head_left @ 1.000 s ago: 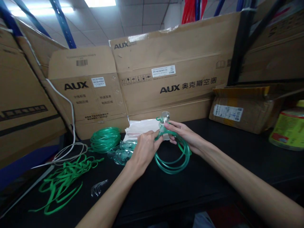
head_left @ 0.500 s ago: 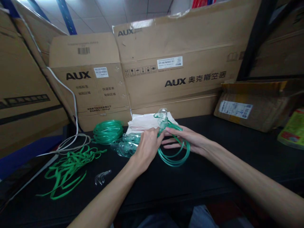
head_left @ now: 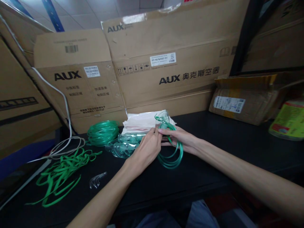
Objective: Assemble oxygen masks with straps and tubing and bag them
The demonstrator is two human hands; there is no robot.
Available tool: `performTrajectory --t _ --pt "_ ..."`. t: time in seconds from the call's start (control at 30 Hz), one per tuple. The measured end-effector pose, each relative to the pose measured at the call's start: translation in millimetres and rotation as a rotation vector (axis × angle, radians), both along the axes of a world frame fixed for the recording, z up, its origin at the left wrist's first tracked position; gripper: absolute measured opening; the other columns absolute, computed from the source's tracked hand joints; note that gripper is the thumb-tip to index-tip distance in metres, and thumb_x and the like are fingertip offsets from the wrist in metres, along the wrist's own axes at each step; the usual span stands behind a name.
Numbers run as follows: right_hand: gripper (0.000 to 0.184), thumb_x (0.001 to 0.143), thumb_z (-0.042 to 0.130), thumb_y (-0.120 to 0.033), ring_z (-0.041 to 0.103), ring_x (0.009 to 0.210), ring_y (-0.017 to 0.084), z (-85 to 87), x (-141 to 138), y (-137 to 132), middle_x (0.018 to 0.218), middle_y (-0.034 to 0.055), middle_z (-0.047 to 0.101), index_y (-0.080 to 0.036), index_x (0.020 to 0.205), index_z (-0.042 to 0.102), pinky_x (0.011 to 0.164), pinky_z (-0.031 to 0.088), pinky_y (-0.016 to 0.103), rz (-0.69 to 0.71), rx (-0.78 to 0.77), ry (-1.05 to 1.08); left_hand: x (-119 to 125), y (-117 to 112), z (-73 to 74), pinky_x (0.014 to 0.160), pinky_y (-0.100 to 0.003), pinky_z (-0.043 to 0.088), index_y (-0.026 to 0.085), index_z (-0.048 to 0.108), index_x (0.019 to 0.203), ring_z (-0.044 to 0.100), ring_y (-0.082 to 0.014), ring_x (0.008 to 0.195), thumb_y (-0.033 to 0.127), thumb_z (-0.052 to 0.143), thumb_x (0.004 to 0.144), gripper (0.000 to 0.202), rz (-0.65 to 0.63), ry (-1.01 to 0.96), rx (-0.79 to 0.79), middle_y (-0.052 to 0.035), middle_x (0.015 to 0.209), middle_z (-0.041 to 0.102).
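Observation:
My left hand (head_left: 146,149) and my right hand (head_left: 180,139) meet over a black table (head_left: 213,164). Both are closed on a coil of green tubing (head_left: 171,158) that hangs in a loop below them. A clear mask piece (head_left: 162,118) sticks up from the top of the coil, just above my fingers. Behind my hands lies a stack of white plastic bags (head_left: 142,122). A pile of clear masks (head_left: 124,145) sits just left of my left hand.
Another coil of green tubing (head_left: 103,132) lies at the back left. Loose green straps (head_left: 59,177) and small clear clips (head_left: 96,181) are at the left front, with a white cable (head_left: 65,104). AUX cardboard boxes (head_left: 166,63) wall the back; a carton (head_left: 239,101) and yellow bag (head_left: 288,118) are right.
The tubing loop has tightened into a smaller coil and the mask piece has sunk lower towards my fingers. My right hand's fingers have closed onto the coil.

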State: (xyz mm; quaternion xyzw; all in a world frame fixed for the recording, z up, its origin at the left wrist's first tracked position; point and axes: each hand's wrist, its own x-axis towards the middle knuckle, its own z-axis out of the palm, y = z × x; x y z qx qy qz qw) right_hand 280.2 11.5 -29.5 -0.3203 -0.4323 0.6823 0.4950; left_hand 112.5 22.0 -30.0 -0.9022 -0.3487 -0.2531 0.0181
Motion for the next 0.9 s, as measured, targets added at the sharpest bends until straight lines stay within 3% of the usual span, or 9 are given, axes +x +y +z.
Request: performTrajectory --t 0.17,0.27,0.33,0.43,0.53,0.7,0.9 --pt "0.024 0.08 0.083 -0.027 0.072 0.082 0.016 -1.7 -4 -2 0.094 0.0047 0.077 -0.018 0.098 0.071 0.086 0.062 0.036 -0.061 0.06 0.058 2 -6 12.7 0.082 -0.033 0.055 0.013 0.071 0.107 0.075 -0.0243 0.086 0.021 0.043 0.105 0.029 0.04 -0.106 -0.028 -0.0104 0.095 0.078" --pt "0.02 0.082 0.081 -0.025 0.071 0.08 0.014 -0.5 -5 -3 0.093 0.0042 0.077 -0.017 0.097 0.071 0.084 0.062 0.032 -0.13 0.093 0.089 5 -10 12.4 0.082 -0.034 0.057 0.012 0.067 0.124 0.077 -0.0272 0.092 0.023 0.05 0.104 0.028 0.035 -0.155 -0.031 -0.0119 0.103 0.079" --pt "0.018 0.083 0.08 -0.023 0.072 0.079 0.014 1.9 -2 -1 0.093 0.0053 0.077 -0.016 0.096 0.071 0.083 0.062 0.029 -0.179 0.105 0.106 7 -10 10.2 0.09 -0.035 0.057 0.012 0.061 0.136 0.075 -0.0268 0.105 0.024 0.052 0.103 0.036 0.012 -0.18 -0.027 -0.0128 0.118 0.076" --pt "0.015 0.084 0.078 -0.021 0.073 0.077 0.016 6.7 6 4 0.09 0.0072 0.078 -0.014 0.093 0.07 0.084 0.063 0.03 -0.249 0.109 0.131 7 -8 9.6 0.105 -0.034 0.052 0.016 0.064 0.134 0.069 -0.0229 0.119 0.024 0.055 0.102 0.035 -0.054 -0.283 0.022 -0.0093 0.134 0.069" --pt "0.013 0.085 0.077 -0.02 0.075 0.077 0.018 10.5 14 8 0.088 0.0079 0.077 -0.013 0.091 0.068 0.086 0.064 0.035 -0.284 0.1 0.15 2 -6 13.9 0.103 -0.032 0.054 0.017 0.075 0.117 0.072 -0.0209 0.112 0.025 0.054 0.102 0.026 -0.061 -0.389 0.082 -0.0061 0.122 0.076" --pt "0.014 0.085 0.075 -0.016 0.078 0.08 0.024 14.7 15 6 0.09 0.01 0.076 -0.01 0.095 0.069 0.085 0.064 0.042 -0.265 0.053 0.139 -10 -1 19.5 0.081 -0.032 0.06 0.018 0.078 0.1 0.076 -0.0207 0.086 0.029 0.052 0.103 0.028 0.049 -0.422 0.12 -0.0049 0.096 0.08" --pt "0.014 0.091 0.07 -0.017 0.078 0.084 0.023 29.3 28 -9 0.094 0.0083 0.077 -0.011 0.104 0.071 0.083 0.066 0.038 -0.293 0.06 0.158 -22 14 28.9 0.082 -0.03 0.058 0.014 0.073 0.108 0.073 -0.0201 0.092 0.026 0.05 0.103 0.027 0.175 -0.338 0.139 -0.0085 0.109 0.077"
